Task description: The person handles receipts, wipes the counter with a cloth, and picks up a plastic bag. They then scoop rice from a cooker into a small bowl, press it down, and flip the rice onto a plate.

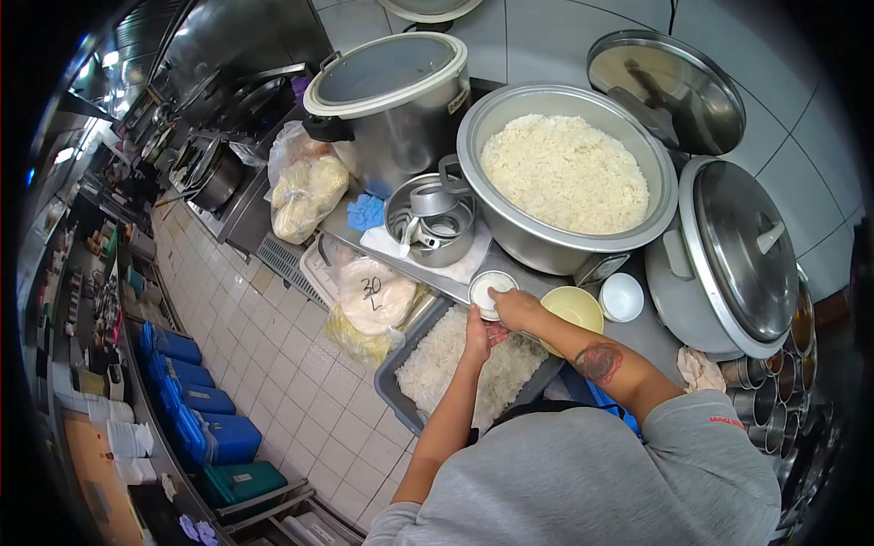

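Note:
My left hand (482, 340) grips a small round white bowl (477, 298) from its near side, above the edge of the counter. White contents, which look like rice, fill the bowl. My right hand (517, 310) is curled over the bowl's right side, its fingertips at the contents; what they pinch, if anything, is hidden. Below both hands sits a grey tub (401, 407) of cooked rice (446, 364). Beside my right wrist stand a yellow bowl (575, 309) and a white bowl (622, 298). A large pot (473, 136) heaped with rice stands just beyond.
A lidded cooker (669, 273) stands at right, another cooker (391, 136) at back left. Metal pots (442, 259) rest on a white cloth. Plastic bags (309, 196) lie at left, one (373, 291) marked 30. Blue bins (214, 432) line the tiled floor's far side.

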`<act>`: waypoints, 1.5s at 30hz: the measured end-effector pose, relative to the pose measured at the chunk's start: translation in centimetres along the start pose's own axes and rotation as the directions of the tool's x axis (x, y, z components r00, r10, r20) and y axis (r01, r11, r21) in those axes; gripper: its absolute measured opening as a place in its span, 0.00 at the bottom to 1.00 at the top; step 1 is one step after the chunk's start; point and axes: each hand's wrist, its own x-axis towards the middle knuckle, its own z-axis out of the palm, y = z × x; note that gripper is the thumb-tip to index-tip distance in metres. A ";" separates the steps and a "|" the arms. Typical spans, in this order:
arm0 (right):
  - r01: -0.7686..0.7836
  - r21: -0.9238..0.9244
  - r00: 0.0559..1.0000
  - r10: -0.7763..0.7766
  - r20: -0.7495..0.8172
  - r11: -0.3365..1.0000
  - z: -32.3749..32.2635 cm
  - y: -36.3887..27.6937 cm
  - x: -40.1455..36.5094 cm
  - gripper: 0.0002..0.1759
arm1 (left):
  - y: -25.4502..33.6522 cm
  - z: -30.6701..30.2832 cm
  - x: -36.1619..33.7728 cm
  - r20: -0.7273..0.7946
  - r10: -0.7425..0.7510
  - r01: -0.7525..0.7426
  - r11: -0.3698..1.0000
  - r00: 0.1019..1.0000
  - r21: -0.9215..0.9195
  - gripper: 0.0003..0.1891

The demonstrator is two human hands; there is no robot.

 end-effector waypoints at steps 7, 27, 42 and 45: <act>0.126 0.092 0.991 -0.121 -0.057 0.988 2.0 3.0 2.4 0.30 | -1.6 1.3 0.3 -0.174 0.401 -0.356 0.903 0.900 0.241 0.26; 0.041 0.203 0.997 -0.027 -0.073 0.978 2.3 4.0 1.7 0.25 | -2.2 2.0 0.8 -0.306 0.435 -0.360 0.892 0.847 0.272 0.29; -0.107 -0.667 0.974 -0.056 -0.218 0.738 -7.7 -8.6 12.3 0.12 | -2.6 1.5 1.4 -0.265 0.448 -0.412 0.893 0.854 0.179 0.30; 0.123 -0.649 0.956 -0.265 -0.125 0.751 -9.8 -9.8 11.0 0.12 | -1.8 0.8 1.2 -0.257 0.305 -0.288 0.952 0.917 0.100 0.30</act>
